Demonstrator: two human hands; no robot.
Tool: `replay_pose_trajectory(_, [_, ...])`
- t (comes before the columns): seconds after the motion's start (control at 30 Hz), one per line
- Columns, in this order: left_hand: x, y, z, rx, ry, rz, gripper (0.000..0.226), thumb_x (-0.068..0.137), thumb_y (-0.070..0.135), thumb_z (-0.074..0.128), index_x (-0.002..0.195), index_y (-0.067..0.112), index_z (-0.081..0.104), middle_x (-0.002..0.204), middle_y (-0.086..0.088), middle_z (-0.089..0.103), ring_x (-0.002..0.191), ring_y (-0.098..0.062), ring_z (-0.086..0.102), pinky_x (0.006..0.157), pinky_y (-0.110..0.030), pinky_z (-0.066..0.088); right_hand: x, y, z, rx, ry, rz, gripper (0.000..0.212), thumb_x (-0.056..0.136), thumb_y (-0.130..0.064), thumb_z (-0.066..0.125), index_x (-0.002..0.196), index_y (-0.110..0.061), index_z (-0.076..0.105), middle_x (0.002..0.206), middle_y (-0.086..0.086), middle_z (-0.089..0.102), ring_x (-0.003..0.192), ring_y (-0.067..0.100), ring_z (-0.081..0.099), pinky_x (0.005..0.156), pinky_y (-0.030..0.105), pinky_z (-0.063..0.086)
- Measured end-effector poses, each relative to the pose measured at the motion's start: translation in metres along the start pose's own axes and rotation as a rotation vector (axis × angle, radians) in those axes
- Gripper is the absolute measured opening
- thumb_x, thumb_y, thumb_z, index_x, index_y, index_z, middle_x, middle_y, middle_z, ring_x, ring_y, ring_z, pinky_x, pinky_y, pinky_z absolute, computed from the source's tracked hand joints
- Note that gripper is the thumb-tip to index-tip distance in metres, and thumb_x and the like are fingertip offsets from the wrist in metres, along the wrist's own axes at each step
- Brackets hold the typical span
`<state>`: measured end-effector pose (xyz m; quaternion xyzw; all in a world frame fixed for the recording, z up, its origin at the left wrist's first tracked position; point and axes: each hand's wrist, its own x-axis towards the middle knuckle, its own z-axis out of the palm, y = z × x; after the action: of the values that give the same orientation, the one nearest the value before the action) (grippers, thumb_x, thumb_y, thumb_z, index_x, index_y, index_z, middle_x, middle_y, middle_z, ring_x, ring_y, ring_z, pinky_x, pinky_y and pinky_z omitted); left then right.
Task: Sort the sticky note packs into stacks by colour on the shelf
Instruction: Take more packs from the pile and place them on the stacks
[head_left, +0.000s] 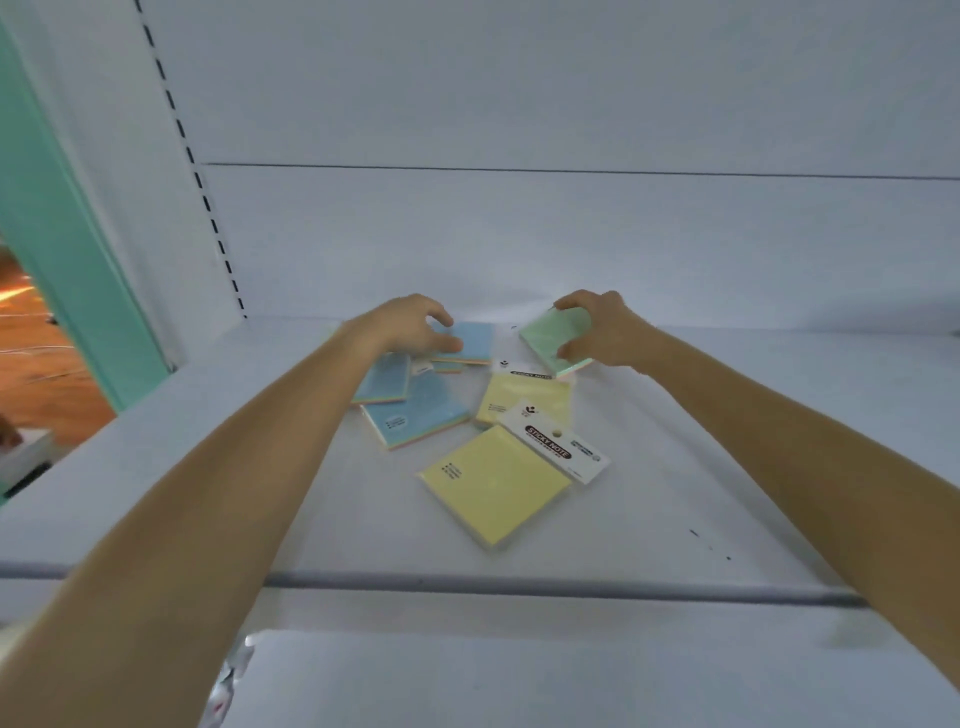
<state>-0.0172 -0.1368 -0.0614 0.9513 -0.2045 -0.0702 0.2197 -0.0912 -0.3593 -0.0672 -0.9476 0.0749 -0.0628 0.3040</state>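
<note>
Sticky note packs lie scattered on a white shelf (727, 415). My left hand (415, 325) curls over a blue pack (470, 340) at the back, thumb and fingers on its near-left corner. Two more blue packs, one (384, 382) partly under my wrist and a larger one (421, 415), lie just in front. My right hand (597, 330) grips a green pack (550, 338), tilted up at the back right. A yellow pack (524, 397) lies below it. The nearest yellow pack (493, 483) has a white header card reading STICKY NOTE.
The shelf's white back panel (571, 234) rises behind the packs. A slotted upright (208, 208) and a mint-green post (57, 234) stand at the left. The shelf's front edge (519, 584) runs across below the packs. An orange floor (41, 364) shows at far left.
</note>
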Motion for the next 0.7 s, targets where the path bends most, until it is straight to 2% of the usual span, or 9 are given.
replay_pose_trajectory(0.07, [0.002, 0.003, 0.005, -0.061, 0.015, 0.031, 0.047, 0.079, 0.032, 0.069, 0.122, 0.018, 0.057, 0.134, -0.011, 0.052, 0.124, -0.022, 0.050, 0.101, -0.030, 0.038, -0.004, 0.001, 0.000, 0.065, 0.035, 0.013, 0.056, 0.079, -0.007, 0.066, 0.130, -0.018, 0.047, 0.136, 0.017, 0.029, 0.101, 0.029, 0.045, 0.079, 0.026, 0.040])
replay_pose_trajectory(0.17, [0.003, 0.013, 0.006, -0.133, 0.050, 0.095, 0.049, 0.077, 0.015, 0.071, 0.123, 0.016, 0.056, 0.132, -0.012, 0.050, 0.122, -0.023, 0.049, 0.096, -0.029, 0.040, -0.012, 0.010, -0.002, 0.190, 0.099, 0.025, 0.051, 0.081, 0.000, 0.057, 0.129, -0.017, 0.050, 0.131, 0.013, 0.041, 0.095, 0.021, 0.044, 0.074, 0.023, 0.038])
replay_pose_trajectory(0.27, [0.006, 0.026, 0.006, -0.281, 0.057, 0.156, 0.052, 0.076, -0.003, 0.066, 0.124, 0.014, 0.057, 0.130, -0.013, 0.050, 0.116, -0.022, 0.047, 0.077, -0.024, 0.042, -0.024, 0.018, -0.011, 0.309, 0.144, 0.057, 0.051, 0.084, 0.009, 0.043, 0.129, -0.012, 0.051, 0.112, 0.008, 0.048, 0.073, 0.011, 0.047, 0.047, 0.005, 0.037])
replay_pose_trajectory(0.3, [0.007, 0.032, 0.005, -0.342, 0.040, 0.162, 0.053, 0.076, -0.008, 0.062, 0.124, 0.014, 0.056, 0.130, -0.014, 0.050, 0.113, -0.020, 0.046, 0.071, -0.023, 0.043, -0.028, 0.023, -0.015, 0.337, 0.157, 0.068, 0.051, 0.084, 0.011, 0.040, 0.129, -0.011, 0.051, 0.108, 0.008, 0.048, 0.065, 0.007, 0.044, 0.038, 0.004, 0.034])
replay_pose_trajectory(0.37, [0.010, 0.047, 0.006, -0.422, 0.033, 0.158, 0.054, 0.078, -0.011, 0.056, 0.126, 0.014, 0.055, 0.127, -0.017, 0.051, 0.107, -0.023, 0.049, 0.065, -0.021, 0.043, -0.037, 0.034, -0.025, 0.363, 0.200, 0.088, 0.051, 0.084, 0.011, 0.038, 0.128, -0.011, 0.052, 0.109, 0.008, 0.048, 0.062, 0.003, 0.039, 0.034, 0.004, 0.032])
replay_pose_trajectory(0.43, [0.013, 0.067, 0.010, -0.480, 0.072, 0.156, 0.051, 0.081, -0.009, 0.053, 0.127, 0.012, 0.055, 0.118, -0.012, 0.053, 0.098, -0.020, 0.051, 0.061, -0.018, 0.041, -0.048, 0.048, -0.039, 0.373, 0.258, 0.121, 0.052, 0.084, 0.010, 0.039, 0.128, -0.013, 0.052, 0.110, 0.006, 0.047, 0.061, 0.001, 0.036, 0.035, 0.003, 0.033])
replay_pose_trajectory(0.5, [0.013, 0.092, 0.019, -0.549, 0.119, 0.143, 0.045, 0.083, -0.005, 0.051, 0.124, 0.012, 0.058, 0.109, -0.006, 0.049, 0.095, -0.017, 0.049, 0.060, -0.015, 0.040, -0.061, 0.065, -0.054, 0.402, 0.317, 0.157, 0.051, 0.084, 0.009, 0.040, 0.128, -0.015, 0.053, 0.111, 0.004, 0.048, 0.063, 0.005, 0.040, 0.044, 0.005, 0.036])
replay_pose_trajectory(0.6, [0.017, 0.133, 0.038, -0.644, 0.109, 0.129, 0.041, 0.084, -0.003, 0.050, 0.120, 0.012, 0.060, 0.101, -0.003, 0.050, 0.088, -0.016, 0.051, 0.058, -0.015, 0.042, -0.083, 0.100, -0.081, 0.442, 0.399, 0.194, 0.051, 0.085, 0.008, 0.040, 0.126, -0.017, 0.054, 0.113, 0.001, 0.050, 0.081, 0.019, 0.048, 0.065, 0.023, 0.041])
replay_pose_trajectory(0.7, [0.019, 0.179, 0.056, -0.679, 0.064, 0.142, 0.039, 0.083, -0.004, 0.053, 0.119, 0.010, 0.060, 0.089, 0.000, 0.051, 0.067, -0.009, 0.050, 0.058, -0.016, 0.044, -0.103, 0.144, -0.112, 0.458, 0.463, 0.208, 0.052, 0.084, 0.009, 0.039, 0.125, -0.018, 0.056, 0.114, -0.002, 0.050, 0.088, 0.021, 0.047, 0.071, 0.032, 0.040])
